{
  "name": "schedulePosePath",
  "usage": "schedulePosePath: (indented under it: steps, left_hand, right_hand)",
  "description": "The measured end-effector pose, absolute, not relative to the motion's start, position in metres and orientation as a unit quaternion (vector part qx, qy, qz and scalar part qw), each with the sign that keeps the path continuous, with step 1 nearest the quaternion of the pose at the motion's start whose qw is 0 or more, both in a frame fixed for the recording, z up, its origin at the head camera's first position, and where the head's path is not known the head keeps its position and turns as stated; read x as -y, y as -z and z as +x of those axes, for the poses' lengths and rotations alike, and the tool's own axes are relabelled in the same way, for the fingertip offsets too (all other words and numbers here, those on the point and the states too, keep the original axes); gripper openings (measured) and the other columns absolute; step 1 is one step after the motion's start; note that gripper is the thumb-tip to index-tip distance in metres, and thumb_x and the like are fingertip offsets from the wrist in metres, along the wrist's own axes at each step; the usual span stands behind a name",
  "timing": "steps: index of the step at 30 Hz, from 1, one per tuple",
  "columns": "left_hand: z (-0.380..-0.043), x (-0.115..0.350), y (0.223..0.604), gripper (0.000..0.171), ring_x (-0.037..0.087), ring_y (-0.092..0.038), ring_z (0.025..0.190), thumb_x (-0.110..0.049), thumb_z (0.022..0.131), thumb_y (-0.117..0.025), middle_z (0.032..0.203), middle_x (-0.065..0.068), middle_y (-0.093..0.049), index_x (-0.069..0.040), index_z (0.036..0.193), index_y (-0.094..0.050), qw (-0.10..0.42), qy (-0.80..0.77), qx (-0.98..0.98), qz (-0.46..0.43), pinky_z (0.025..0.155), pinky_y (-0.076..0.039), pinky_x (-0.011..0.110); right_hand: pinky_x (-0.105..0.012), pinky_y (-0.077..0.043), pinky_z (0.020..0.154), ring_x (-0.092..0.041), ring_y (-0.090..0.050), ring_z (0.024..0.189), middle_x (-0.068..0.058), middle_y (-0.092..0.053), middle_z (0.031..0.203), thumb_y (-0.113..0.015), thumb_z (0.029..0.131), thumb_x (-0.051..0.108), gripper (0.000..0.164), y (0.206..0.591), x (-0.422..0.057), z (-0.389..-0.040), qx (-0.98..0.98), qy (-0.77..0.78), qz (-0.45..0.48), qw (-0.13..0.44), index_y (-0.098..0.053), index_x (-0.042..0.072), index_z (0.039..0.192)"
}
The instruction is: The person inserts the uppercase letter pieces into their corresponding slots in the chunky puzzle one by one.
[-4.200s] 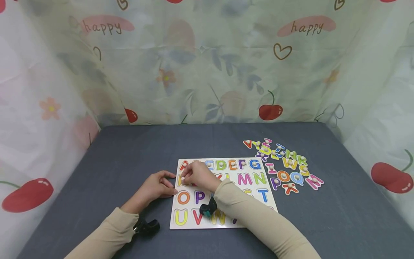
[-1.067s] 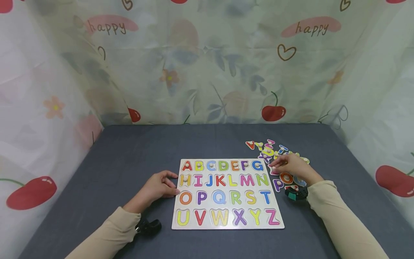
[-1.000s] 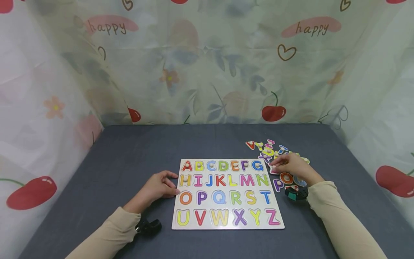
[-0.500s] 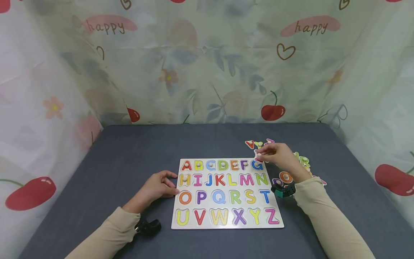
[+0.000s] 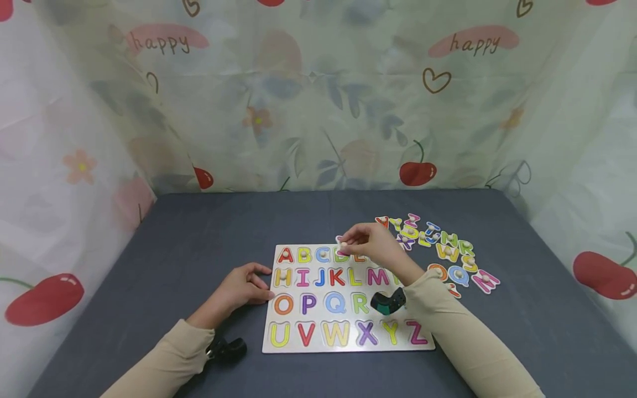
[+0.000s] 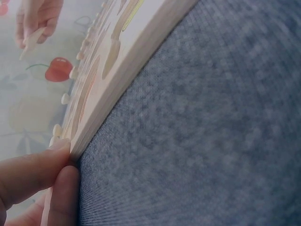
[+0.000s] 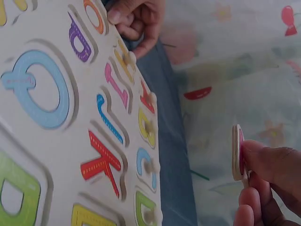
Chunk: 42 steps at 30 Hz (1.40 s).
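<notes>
The right hand [image 5: 375, 243] pinches a pink letter I piece [image 7: 237, 153] by its knob, holding it up over the back edge of the white alphabet puzzle board [image 5: 318, 349]. In the right wrist view the piece stands on edge between thumb and fingers. Relaxed fingers of the left hand [image 5: 244, 284] touch the board's left edge, the thumb beside the O. Knobbed pieces sit in the A to D slots, and the H piece [image 5: 283, 277] lies in its slot. The pink I slot [image 7: 116, 84] is bare, as are the J and K slots. The right hand covers part of the top row.
Several knobbed letters lie in a loose group right of the board, among them W [image 5: 448, 253], Q [image 5: 458, 275] and M [image 5: 485, 281]. Dark grey cloth [image 5: 224, 221] covers the table. A printed curtain [image 5: 308, 127] hangs behind and at both sides.
The right hand left the H slot, picked the I piece from the group and carried it leftward over the board's top edge. The left hand has stayed at the board's left edge.
</notes>
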<state>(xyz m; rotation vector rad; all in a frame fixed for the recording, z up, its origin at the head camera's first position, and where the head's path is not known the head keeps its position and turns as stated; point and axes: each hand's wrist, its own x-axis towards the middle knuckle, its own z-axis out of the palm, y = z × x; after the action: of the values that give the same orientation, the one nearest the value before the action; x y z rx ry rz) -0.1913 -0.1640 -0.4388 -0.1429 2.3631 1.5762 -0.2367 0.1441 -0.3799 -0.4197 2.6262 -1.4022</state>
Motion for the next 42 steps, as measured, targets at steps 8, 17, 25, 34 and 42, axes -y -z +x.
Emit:
schedulePosePath:
  steps: [8,17,25,34,42]
  left_hand:
    - [-0.19,0.163,0.437,0.057,0.018,-0.061,0.064,-0.004,0.065,-0.083,0.077,0.012,-0.058,-0.002,0.115,-0.055,0.144,-0.548,-0.822,-0.05,0.061,-0.054,0.032]
    - [-0.191,0.163,0.44,0.054,0.018,-0.06,0.062,-0.002,0.065,-0.082,0.076,0.011,-0.058,-0.003,0.113,-0.056,0.143,-0.549,-0.822,-0.053,0.059,-0.054,0.031]
    - [-0.189,0.162,0.44,0.055,0.017,-0.06,0.062,-0.003,0.065,-0.082,0.076,0.011,-0.058,-0.003,0.113,-0.056,0.141,-0.548,-0.823,-0.049,0.059,-0.054,0.031]
    - [-0.188,0.163,0.439,0.056,0.017,-0.06,0.062,-0.003,0.064,-0.083,0.076,0.011,-0.058,-0.003,0.113,-0.056,0.142,-0.547,-0.824,-0.047,0.059,-0.054,0.031]
    - [-0.19,0.165,0.439,0.058,0.017,-0.06,0.063,-0.005,0.064,-0.083,0.077,0.011,-0.058,-0.003,0.115,-0.055,0.143,-0.547,-0.824,-0.038,0.06,-0.054,0.031]
  right_hand:
    - [-0.027,-0.047,0.063,-0.015,-0.058,0.071,0.002,-0.064,0.077,-0.076,0.077,0.022,0.013,0.39,-0.101,-0.234,-0.869,0.46,-0.157,0.087,-0.07,0.016,0.086]
    - [-0.025,-0.048,0.063,-0.011,-0.059,0.067,0.004,-0.064,0.073,-0.077,0.076,0.018,0.011,0.41,-0.069,-0.229,-0.872,0.445,-0.174,0.11,-0.069,0.014,0.083]
    - [-0.024,-0.045,0.061,-0.009,-0.056,0.062,0.004,-0.062,0.067,-0.079,0.073,0.015,0.013,0.423,-0.059,-0.229,-0.88,0.43,-0.165,0.121,-0.068,0.013,0.077]
    - [-0.023,-0.044,0.058,-0.008,-0.057,0.061,0.005,-0.063,0.065,-0.081,0.07,0.014,0.013,0.425,-0.055,-0.229,-0.883,0.42,-0.166,0.131,-0.068,0.013,0.075]
    - [-0.022,-0.042,0.054,-0.008,-0.057,0.057,0.004,-0.063,0.062,-0.08,0.07,0.012,0.011,0.423,-0.053,-0.231,-0.884,0.412,-0.173,0.141,-0.069,0.012,0.074]
